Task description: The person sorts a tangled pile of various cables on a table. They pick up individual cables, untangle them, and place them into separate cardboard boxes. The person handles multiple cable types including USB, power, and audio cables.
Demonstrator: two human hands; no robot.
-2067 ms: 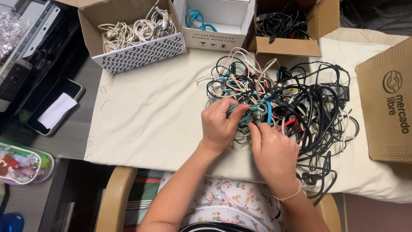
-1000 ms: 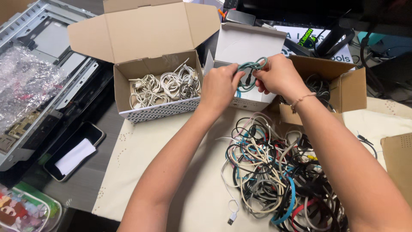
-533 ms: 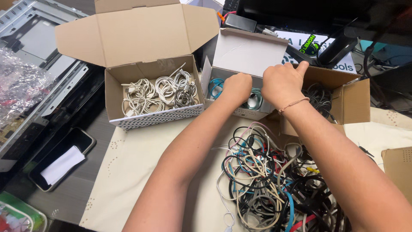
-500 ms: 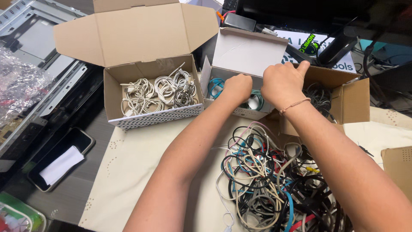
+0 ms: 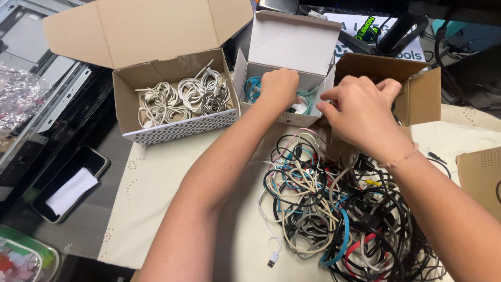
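The left hand (image 5: 279,87) sits curled inside the white box (image 5: 292,47) at top centre, on the teal cables (image 5: 254,86) — grip hidden. The right hand (image 5: 360,112) hovers beside it, fingers loosely apart, empty.

Small white box (image 5: 282,70), lid open and upright, at the table's far edge; coiled teal cables (image 5: 253,89) lie inside. Tangled heap of mixed cables (image 5: 339,209) lies on the cloth just before it.

My left hand (image 5: 279,89) reaches into the middle box (image 5: 292,68). Left of that box sits the box of coiled cables (image 5: 177,99); right of it, another box (image 5: 412,89). Before it lies the cable heap (image 5: 339,214), my right hand (image 5: 360,112) above.
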